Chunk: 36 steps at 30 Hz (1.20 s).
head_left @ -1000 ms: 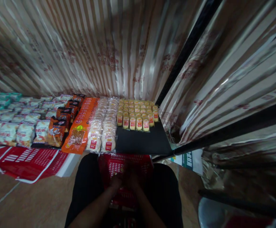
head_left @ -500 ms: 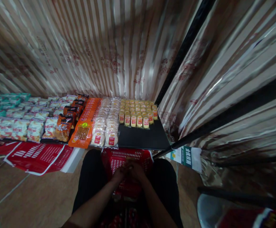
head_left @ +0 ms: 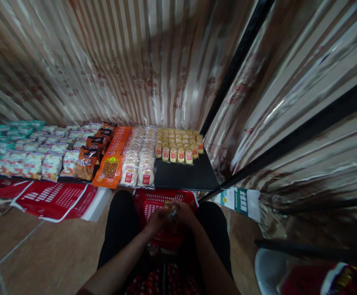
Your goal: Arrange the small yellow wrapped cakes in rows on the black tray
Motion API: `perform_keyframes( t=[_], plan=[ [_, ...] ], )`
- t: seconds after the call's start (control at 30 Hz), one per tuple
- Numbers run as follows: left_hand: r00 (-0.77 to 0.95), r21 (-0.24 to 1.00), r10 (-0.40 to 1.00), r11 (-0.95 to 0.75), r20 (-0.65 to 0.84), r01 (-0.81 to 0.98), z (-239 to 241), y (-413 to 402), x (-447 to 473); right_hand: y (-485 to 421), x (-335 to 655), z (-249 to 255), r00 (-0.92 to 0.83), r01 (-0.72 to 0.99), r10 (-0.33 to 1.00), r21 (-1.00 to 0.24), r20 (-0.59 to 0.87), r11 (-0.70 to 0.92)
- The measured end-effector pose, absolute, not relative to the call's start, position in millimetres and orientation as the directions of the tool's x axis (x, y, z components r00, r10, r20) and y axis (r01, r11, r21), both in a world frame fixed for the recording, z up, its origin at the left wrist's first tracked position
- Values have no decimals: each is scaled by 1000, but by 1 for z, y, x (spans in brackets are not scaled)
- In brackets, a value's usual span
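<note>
My left hand (head_left: 156, 220) and my right hand (head_left: 183, 214) meet over a red plastic basket (head_left: 153, 203) that sits between my knees. Both hands are closed around a small shiny packet (head_left: 171, 212); what it is I cannot make out. Just beyond the basket lies a black shelf board (head_left: 184, 176). On it stand rows of small yellow snack packs (head_left: 178, 143), with round white cakes in clear wrap (head_left: 139, 157) to their left.
Orange snack bags (head_left: 112, 157), dark orange packs (head_left: 89, 157) and white-red packs (head_left: 27, 162) fill the shelf leftward. Striped shiny curtains (head_left: 135, 69) hang behind and to the right. A red printed sheet (head_left: 55, 198) lies on the floor at left, a pale stool (head_left: 272, 272) at lower right.
My hands have risen slightly over the basket and a shiny packet now shows between them. The view has shifted a little to the left and forward.
</note>
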<state>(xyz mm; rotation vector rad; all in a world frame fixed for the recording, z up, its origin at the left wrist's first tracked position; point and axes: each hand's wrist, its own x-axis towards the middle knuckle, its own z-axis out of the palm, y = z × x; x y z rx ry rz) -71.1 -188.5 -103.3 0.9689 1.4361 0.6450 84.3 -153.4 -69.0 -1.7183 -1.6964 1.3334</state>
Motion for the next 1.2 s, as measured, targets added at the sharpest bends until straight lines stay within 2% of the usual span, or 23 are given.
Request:
perform_keyframes(
  t=[0.27,0.5,0.83,1.2],
  plan=[
    [136,871,871,485,-473,-76,-65,-193,-68,-148,91,-58,-162,236,928,-926,-337,-295],
    [161,875,879,469,-449,-121,-53,-193,-72,-145,99,-40,-158,126,938,-949,-308,-291],
    [110,799,838,544,-535,-258,-24,-201,-66,-146,100,-26,-57,-40,943,-943,-328,-331],
    [70,724,809,557,-583,-407,-6,-199,-53,-156,95,-18,59,-111,915,-913,-400,-392]
  ],
)
